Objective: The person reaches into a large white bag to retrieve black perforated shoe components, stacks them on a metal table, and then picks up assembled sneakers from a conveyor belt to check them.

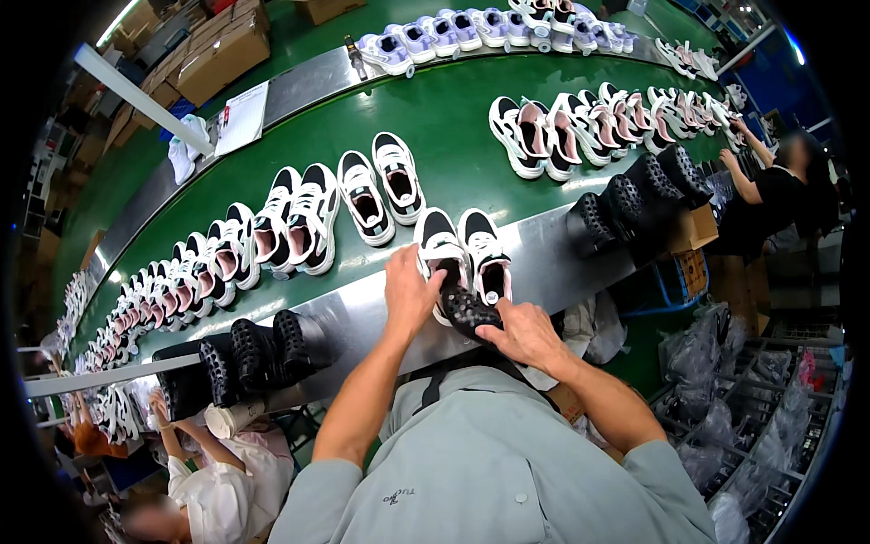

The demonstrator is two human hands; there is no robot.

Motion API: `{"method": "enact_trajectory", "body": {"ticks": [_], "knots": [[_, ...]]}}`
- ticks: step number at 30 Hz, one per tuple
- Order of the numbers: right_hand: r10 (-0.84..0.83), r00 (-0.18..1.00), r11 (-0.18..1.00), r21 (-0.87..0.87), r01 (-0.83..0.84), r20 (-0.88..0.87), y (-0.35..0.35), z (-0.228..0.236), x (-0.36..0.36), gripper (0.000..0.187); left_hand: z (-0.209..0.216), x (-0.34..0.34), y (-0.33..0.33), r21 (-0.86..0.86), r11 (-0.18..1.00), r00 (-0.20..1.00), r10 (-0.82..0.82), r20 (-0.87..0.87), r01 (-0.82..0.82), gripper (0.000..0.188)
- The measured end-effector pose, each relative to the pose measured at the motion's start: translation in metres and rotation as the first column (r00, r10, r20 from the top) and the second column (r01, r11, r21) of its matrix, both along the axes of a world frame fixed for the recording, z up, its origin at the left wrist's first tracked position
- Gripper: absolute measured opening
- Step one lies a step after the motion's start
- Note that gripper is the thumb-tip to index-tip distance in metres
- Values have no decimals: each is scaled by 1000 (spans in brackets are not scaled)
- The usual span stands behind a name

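Gripping the left shoe (pixel 435 238) from its outer side, your left hand (pixel 410 292) has its fingers along the wall and the thumb reaching in at the collar, likely to brace it and keep the mouth accessible. Your right hand (pixel 528 335) grasps the dotted piece (pixel 467 315), thumb laid on its near end; the underside of that grip is hidden, so can't tell how many fingers bear on it. Piece lies between your two thumbs, slanting across the left shoe's heel end; how far it goes inside, can't tell. Right shoe (pixel 485 245) sits just beyond your right index finger, close beside its mate, no grip on it visible. Both toes point away from you, which puts the openings nearest your fingers.

Under the pair: metal ledge (pixel 548 243), probably there as firm support. Just past your left fingertips, a loose pair (pixel 365 201) stands on the green belt (pixel 453 118), and a shoe row (pixel 217 258) runs off left of them. Another shoe row (pixel 580 136) is beyond your right fingers. Black forms (pixel 625 204) sit on the ledge right of your right hand, more black forms (pixel 249 358) left of your left, seemingly parked within reach and off the belt.
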State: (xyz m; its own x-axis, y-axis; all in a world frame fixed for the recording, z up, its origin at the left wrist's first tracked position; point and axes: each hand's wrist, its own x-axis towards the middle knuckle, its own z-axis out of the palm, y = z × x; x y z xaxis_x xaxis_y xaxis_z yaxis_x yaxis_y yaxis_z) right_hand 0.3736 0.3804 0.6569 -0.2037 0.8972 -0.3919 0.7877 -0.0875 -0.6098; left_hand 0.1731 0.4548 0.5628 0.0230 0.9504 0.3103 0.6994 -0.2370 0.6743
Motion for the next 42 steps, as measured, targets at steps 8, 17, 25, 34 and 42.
{"method": "enact_trajectory", "body": {"ticks": [8,17,25,34,42], "knots": [[-25,918,904,402,-148,395,32,-109,-26,34,-13,6,27,-264,839,879,-458,130,476,16],[21,970,749,639,-177,244,31,-130,-36,24,-8,-4,17,-352,862,929,-311,199,364,16],[-263,939,777,529,343,-223,25,-98,-37,33,-26,2,-42,-437,898,996,-13,91,52,75],[475,872,702,650,-291,-123,83,-107,-25,21,-42,-12,-31,-377,921,959,191,211,-100,31],[406,913,583,759,-288,35,73,-100,-36,45,-34,-11,-22,-515,849,950,56,306,116,33]]}}
